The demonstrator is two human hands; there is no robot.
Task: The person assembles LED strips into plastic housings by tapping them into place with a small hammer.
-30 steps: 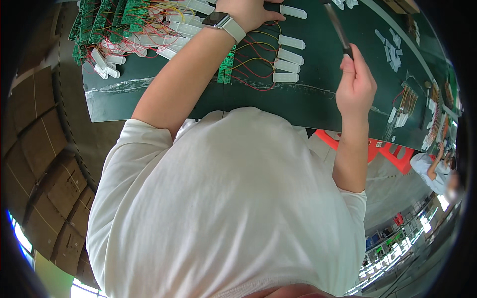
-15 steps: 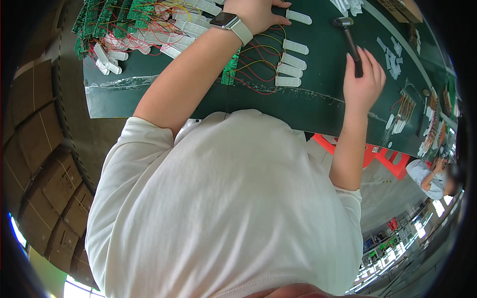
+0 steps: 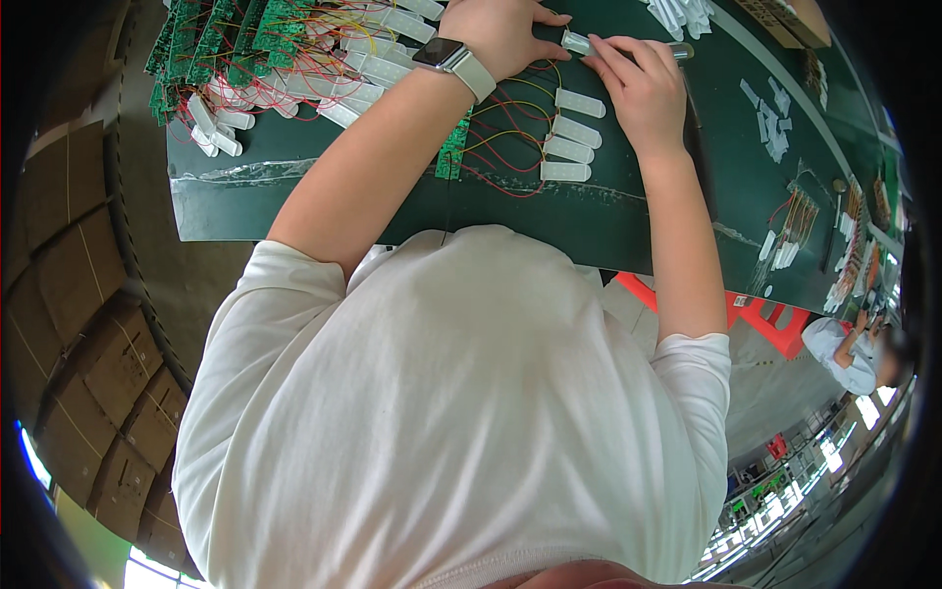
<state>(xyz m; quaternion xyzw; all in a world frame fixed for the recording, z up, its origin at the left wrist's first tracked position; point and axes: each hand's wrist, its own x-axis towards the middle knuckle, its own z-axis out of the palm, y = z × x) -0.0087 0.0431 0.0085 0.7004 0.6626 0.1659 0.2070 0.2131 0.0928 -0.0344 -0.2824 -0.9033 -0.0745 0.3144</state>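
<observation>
L hand point(image 3: 500, 37): top ctr of frame, thumb & index spread w/ a gap, nr casing's L end; watch point(image 3: 441, 53) on wrist.
R hand point(image 3: 650, 93): upper R of ctr, fingertips at casing's R end; can't tell if gripped.
Casing point(image 3: 575, 41): white, top ctr, btwn the 2 hands.
Other casings point(image 3: 568, 148): 4 white, in a column below it, wires point(image 3: 510, 133) running L.
Board point(image 3: 452, 149): green, just R of L forearm.
Hammer point(image 3: 681, 50): on table point(image 3: 628, 221), head past R fingers, dark handle down R of R hand.
Pile point(image 3: 211, 44): green boards, upper L; white casings & red/yellow wires beside.
Far R: co-worker point(image 3: 846, 358), white top.
</observation>
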